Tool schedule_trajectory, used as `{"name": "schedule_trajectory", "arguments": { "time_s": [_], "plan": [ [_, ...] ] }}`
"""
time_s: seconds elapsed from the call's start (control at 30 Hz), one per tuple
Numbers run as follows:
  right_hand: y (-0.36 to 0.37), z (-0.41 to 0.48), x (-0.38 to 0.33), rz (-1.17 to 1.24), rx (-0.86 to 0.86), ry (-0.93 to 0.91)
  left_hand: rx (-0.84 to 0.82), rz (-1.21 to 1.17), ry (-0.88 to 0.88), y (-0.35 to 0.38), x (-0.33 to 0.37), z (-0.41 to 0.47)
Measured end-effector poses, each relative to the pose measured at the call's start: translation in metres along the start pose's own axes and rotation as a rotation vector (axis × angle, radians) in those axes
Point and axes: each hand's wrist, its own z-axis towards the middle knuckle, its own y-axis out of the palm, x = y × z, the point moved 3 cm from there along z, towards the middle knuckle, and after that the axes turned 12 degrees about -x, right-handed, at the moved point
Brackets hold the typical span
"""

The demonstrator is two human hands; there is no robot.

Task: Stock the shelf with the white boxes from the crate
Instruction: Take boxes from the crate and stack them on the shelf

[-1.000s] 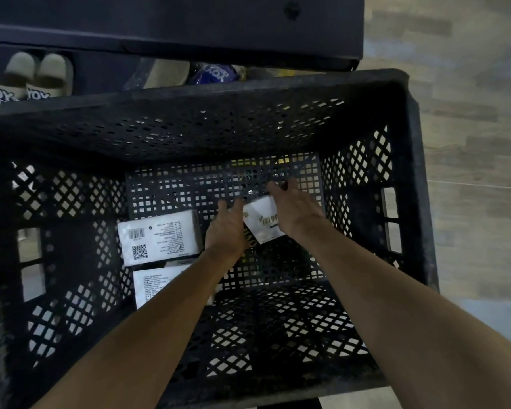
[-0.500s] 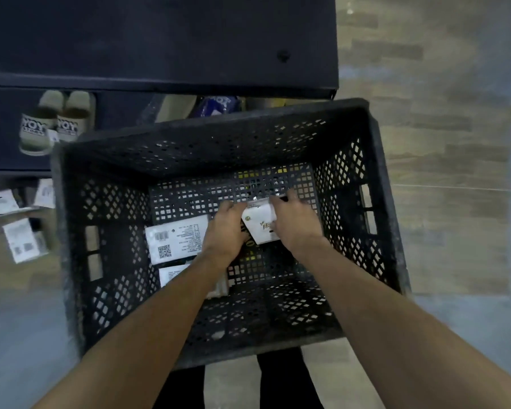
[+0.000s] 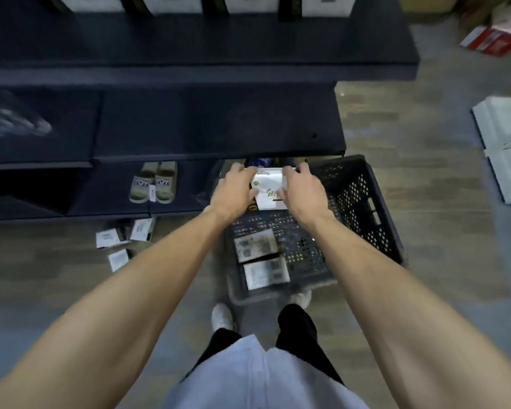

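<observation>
A white box [image 3: 269, 188] with green print is held between both hands, lifted above the far end of the black crate [image 3: 363, 208]. My left hand [image 3: 233, 191] grips its left side and my right hand [image 3: 301, 188] grips its right side. Two more white boxes [image 3: 255, 245] [image 3: 266, 273] lie on the crate's floor near its left wall. The dark shelf [image 3: 219, 122] rises in steps straight ahead. A row of white boxes [image 3: 171, 2] stands on its top level.
A pair of pale slippers [image 3: 154, 183] sits on the lowest shelf at the left. Small white packets [image 3: 121, 237] lie on the floor by the shelf's foot. White panels [image 3: 505, 143] lie on the floor at the right, and a red-and-white carton [image 3: 496, 36] at the far right.
Both hands have raised the white box out of the crate's bottom to above its far rim. The view has pulled back and up, so the shelf levels and floor show.
</observation>
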Motion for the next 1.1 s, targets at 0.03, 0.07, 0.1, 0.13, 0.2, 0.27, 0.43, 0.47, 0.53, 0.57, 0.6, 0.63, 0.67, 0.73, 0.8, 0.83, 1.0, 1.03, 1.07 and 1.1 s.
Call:
{"name": "schedule_trajectory", "arguments": {
  "time_s": [0.03,0.07,0.1,0.13,0.2,0.27,0.43,0.47,0.53,0.57,0.6,0.63,0.67,0.73,0.8,0.83,1.0,1.03,1.07,1.1],
  "plan": [
    [-0.016,-0.002,-0.015,-0.001,0.030,-0.020,0.027,0.013,0.005,-0.023,-0.001,-0.006],
    [-0.033,-0.003,-0.030,-0.008,0.063,-0.040,0.056,0.026,0.010,-0.046,-0.002,-0.010],
    [-0.050,-0.003,-0.042,-0.012,0.098,-0.055,0.087,0.035,0.013,-0.068,-0.001,-0.014],
    [-0.068,-0.003,-0.053,-0.012,0.136,-0.070,0.122,0.041,0.017,-0.089,0.001,-0.016],
    [-0.102,-0.002,-0.071,-0.003,0.198,-0.091,0.179,0.049,0.029,-0.129,0.006,-0.019],
    [-0.136,-0.001,-0.086,0.002,0.251,-0.121,0.242,0.054,0.038,-0.163,0.013,-0.022],
    [-0.203,0.000,-0.111,0.011,0.361,-0.208,0.393,0.108,0.073,-0.230,0.030,-0.027],
    [-0.213,0.001,-0.116,0.011,0.380,-0.225,0.426,0.119,0.073,-0.241,0.032,-0.029],
    [-0.231,0.002,-0.129,0.006,0.427,-0.250,0.495,0.136,0.062,-0.263,0.033,-0.034],
    [-0.238,0.003,-0.136,0.009,0.447,-0.260,0.519,0.149,0.057,-0.273,0.032,-0.036],
    [-0.243,0.004,-0.142,0.014,0.461,-0.269,0.538,0.158,0.053,-0.281,0.030,-0.038],
    [-0.247,0.005,-0.149,0.017,0.470,-0.278,0.555,0.160,0.053,-0.289,0.028,-0.038],
    [-0.251,0.008,-0.156,0.017,0.477,-0.284,0.571,0.158,0.054,-0.297,0.025,-0.039],
    [-0.257,0.015,-0.168,0.020,0.486,-0.290,0.600,0.152,0.058,-0.311,0.017,-0.038],
    [-0.264,0.024,-0.180,0.024,0.499,-0.294,0.616,0.154,0.067,-0.325,0.010,-0.034],
    [-0.268,0.029,-0.186,0.023,0.506,-0.292,0.619,0.156,0.071,-0.332,0.006,-0.031],
    [-0.288,0.069,-0.215,-0.006,0.520,-0.249,0.610,0.119,0.065,-0.370,-0.021,-0.002],
    [-0.291,0.078,-0.221,-0.014,0.515,-0.232,0.598,0.124,0.060,-0.377,-0.027,0.005],
    [-0.294,0.088,-0.226,-0.018,0.513,-0.221,0.595,0.143,0.060,-0.384,-0.032,0.012],
    [-0.297,0.098,-0.233,-0.022,0.512,-0.218,0.600,0.170,0.063,-0.391,-0.039,0.020]
  ]
}}
